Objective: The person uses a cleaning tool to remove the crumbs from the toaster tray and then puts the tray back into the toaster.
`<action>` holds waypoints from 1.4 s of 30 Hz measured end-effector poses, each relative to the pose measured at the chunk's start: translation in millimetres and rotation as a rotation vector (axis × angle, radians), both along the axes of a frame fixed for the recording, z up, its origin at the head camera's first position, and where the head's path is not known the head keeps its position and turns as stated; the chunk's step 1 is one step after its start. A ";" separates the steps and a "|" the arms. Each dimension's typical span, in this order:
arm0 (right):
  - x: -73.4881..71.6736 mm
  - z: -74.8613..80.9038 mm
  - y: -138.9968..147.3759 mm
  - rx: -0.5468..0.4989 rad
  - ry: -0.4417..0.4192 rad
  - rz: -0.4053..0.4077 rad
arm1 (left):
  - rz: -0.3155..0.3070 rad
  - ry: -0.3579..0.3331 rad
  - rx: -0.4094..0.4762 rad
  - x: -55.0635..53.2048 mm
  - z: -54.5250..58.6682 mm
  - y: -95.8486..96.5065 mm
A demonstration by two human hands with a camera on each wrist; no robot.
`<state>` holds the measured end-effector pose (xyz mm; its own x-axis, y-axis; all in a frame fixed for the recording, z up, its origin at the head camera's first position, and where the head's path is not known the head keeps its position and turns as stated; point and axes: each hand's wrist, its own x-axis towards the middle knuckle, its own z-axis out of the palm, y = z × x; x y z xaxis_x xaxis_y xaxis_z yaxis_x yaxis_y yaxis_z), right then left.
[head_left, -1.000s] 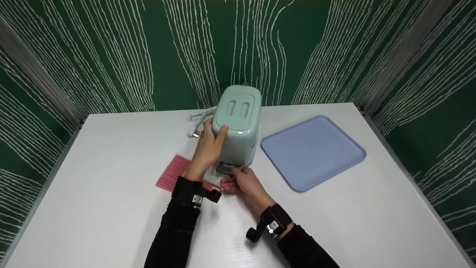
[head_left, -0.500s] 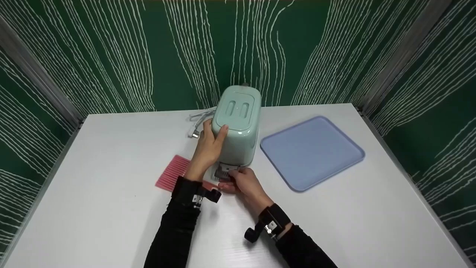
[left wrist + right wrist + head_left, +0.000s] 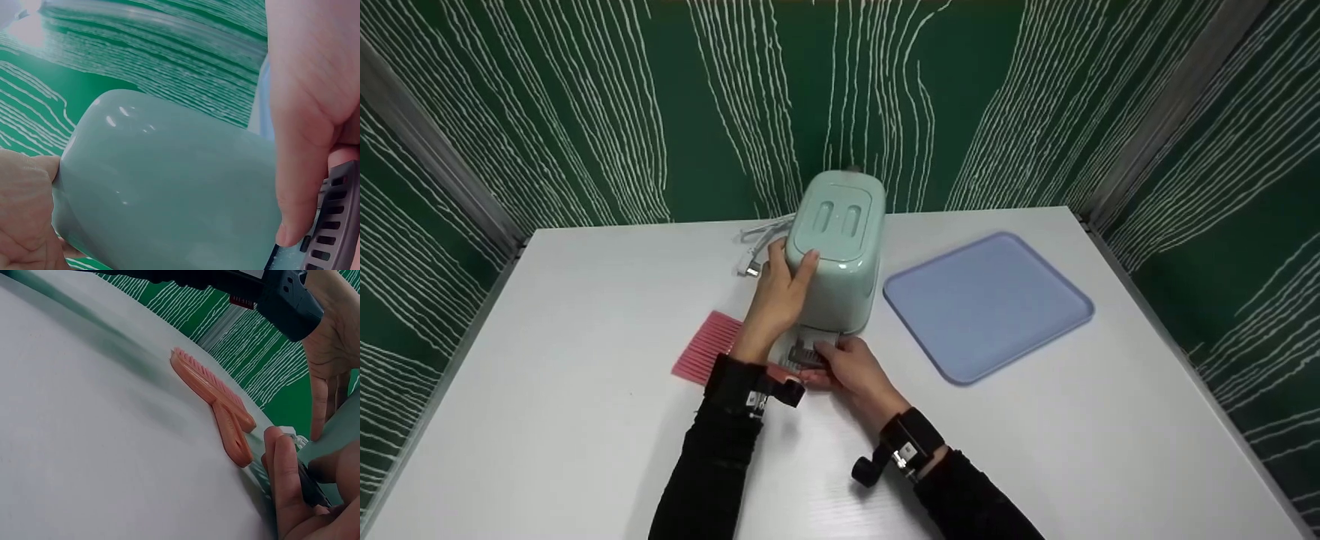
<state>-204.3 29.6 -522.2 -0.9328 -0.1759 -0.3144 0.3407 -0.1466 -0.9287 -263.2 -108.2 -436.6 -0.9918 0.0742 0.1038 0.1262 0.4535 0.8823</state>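
A mint-green toaster [image 3: 844, 225] with two oblong recesses in its top stands at the back middle of the white table. My left hand [image 3: 778, 300] holds its near left corner, thumb on the front face and fingers around the side. At its base, a crumb tray [image 3: 808, 356] with a dark grey slotted front sticks out toward me. My right hand [image 3: 851, 367] pinches that slotted front, which shows close up at the right of the left wrist view. Part of the tray's flat plate shows between the toaster and the grey front.
Left of the hands lies a small hand brush [image 3: 211, 385] with pink bristles and an orange handle, partly behind my left forearm. A blue tray [image 3: 990, 304] lies to the right. The white cord and plug [image 3: 750, 264] rest behind my left hand. Green walls enclose the table.
The crumb tray has slid out from under the toaster, toward me and slightly left, with my right fingers on it. My left hand and the toaster have stayed in place.
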 end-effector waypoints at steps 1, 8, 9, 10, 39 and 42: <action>0.1 -0.2 -0.2 0.009 0.004 0.004 | 0.001 0.007 -0.001 -0.1 -0.1 -0.1; -0.4 0.2 -1.7 0.036 0.007 0.005 | -0.005 0.045 0.004 -0.5 -1.3 -0.7; -0.4 0.3 -1.7 0.034 0.004 0.005 | -0.004 0.046 0.003 -0.6 -1.4 -0.7; -0.5 0.4 -1.8 0.035 0.002 0.005 | -0.003 0.046 0.002 -0.6 -1.4 -0.6; 4.7 -1.6 -1.6 -0.010 0.001 0.048 | -0.014 0.045 0.011 -0.8 -1.5 -0.4; 5.3 -1.2 -2.1 -0.009 -0.006 0.049 | -0.011 0.035 0.004 -1.1 -1.3 -0.9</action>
<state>-199.0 27.5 -523.5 -0.9212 -0.2239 -0.3181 0.3530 -0.1377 -0.9254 -264.3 -109.0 -437.8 -0.9866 0.0849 0.1392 0.1625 0.4480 0.8791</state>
